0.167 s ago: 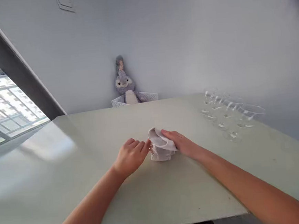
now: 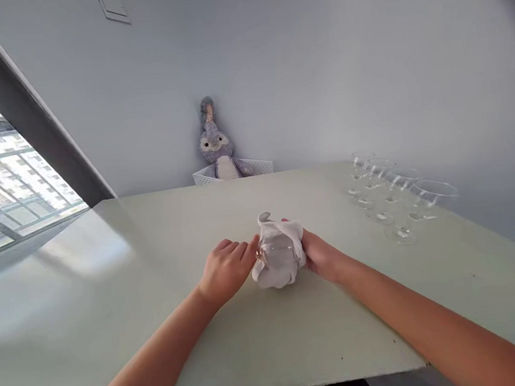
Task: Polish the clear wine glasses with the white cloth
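My left hand [image 2: 230,267] is closed at the near-left end of a clear glass [image 2: 280,250], its fingers wrapped where the stem would be. The glass lies tilted on its side above the table, its bowl toward the right. A white cloth [image 2: 276,278] wraps around the bowl, bunched above and below it. My right hand [image 2: 320,255] grips the cloth from the right side, pressing it about the bowl; most of its fingers are hidden behind the fabric.
Several clear stemmed glasses [image 2: 401,233] stand upright in rows at the right of the pale table [image 2: 175,223]. Behind the far edge, a grey plush toy [image 2: 216,146] sits in a white basket [image 2: 259,166]. A window [image 2: 15,170] is at left.
My right hand has turned the cloth from above the glass to around its side and underneath, so more of the bowl shows. My left hand has stayed nearly in place.
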`<state>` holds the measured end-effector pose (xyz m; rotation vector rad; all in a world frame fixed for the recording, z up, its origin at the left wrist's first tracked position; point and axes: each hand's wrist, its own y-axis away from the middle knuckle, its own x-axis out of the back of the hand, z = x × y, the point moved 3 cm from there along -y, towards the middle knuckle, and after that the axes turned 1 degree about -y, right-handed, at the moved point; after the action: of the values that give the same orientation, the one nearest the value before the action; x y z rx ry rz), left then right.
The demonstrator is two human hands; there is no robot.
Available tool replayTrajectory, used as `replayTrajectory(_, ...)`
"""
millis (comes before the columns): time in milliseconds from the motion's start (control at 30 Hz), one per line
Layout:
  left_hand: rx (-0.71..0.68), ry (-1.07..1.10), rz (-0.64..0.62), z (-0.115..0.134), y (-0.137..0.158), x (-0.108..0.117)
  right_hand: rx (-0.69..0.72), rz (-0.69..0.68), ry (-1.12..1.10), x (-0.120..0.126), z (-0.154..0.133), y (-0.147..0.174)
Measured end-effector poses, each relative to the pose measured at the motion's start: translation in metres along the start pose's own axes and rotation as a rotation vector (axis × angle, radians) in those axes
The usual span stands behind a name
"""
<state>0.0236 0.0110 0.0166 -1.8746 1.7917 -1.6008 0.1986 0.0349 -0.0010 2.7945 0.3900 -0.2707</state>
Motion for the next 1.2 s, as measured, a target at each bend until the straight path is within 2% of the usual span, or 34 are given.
replayTrajectory(100,0.06,-0.002,0.003,-0.001,-0.003,0.0,-0.188,-0.154,-0.294,-0.011,0.004,0.005)
replayTrajectory(167,0.106,-0.009,-0.007,-0.003,-0.005,-0.001,-0.174,-0.253,-0.466,-0.019,0.002,0.008)
replayTrajectory(300,0.125,-0.037,-0.043,-0.006,-0.008,-0.001,-0.163,-0.192,-0.653,-0.026,-0.001,0.012)
replayTrajectory(400,0.073,-0.096,-0.037,-0.009,-0.007,0.0,-0.179,-0.156,-0.65,-0.024,-0.005,0.015)
replayTrajectory(533,0.082,-0.201,-0.055,-0.019,0.001,-0.001,-0.161,-0.065,-0.491,-0.008,-0.018,0.018)
replayTrajectory(600,0.116,-0.212,-0.075,-0.026,0.005,-0.002,-0.084,-0.015,-0.432,0.002,-0.027,0.02)
replayTrajectory(667,0.175,-0.192,-0.122,-0.032,0.008,-0.003,0.092,0.056,-0.377,0.011,-0.037,0.023)
replayTrajectory(733,0.224,-0.146,-0.182,-0.034,0.009,-0.005,0.342,0.16,-0.238,0.017,-0.043,0.028)
replayTrajectory(800,0.237,-0.096,-0.206,-0.031,0.006,-0.005,0.568,0.207,0.043,0.015,-0.044,0.034)
replayTrajectory(833,0.228,-0.079,-0.199,-0.029,0.004,-0.004,0.655,0.181,0.23,0.009,-0.042,0.036)
replayTrajectory(933,0.176,-0.027,-0.147,-0.019,-0.002,0.001,0.849,-0.033,0.854,-0.016,-0.032,0.041)
replayTrajectory(1000,0.145,0.014,-0.103,-0.014,-0.004,0.004,0.948,-0.109,1.138,-0.028,-0.026,0.042)
replayTrajectory(1067,0.081,0.033,-0.021,-0.01,-0.005,0.007,0.971,-0.073,1.215,-0.032,-0.026,0.039)
replayTrajectory(1100,0.031,0.024,0.022,-0.008,-0.005,0.008,0.934,-0.028,1.194,-0.031,-0.027,0.036)
replayTrajectory(1200,-0.093,-0.036,0.069,-0.002,-0.005,0.009,0.641,0.071,1.005,-0.018,-0.028,0.025)
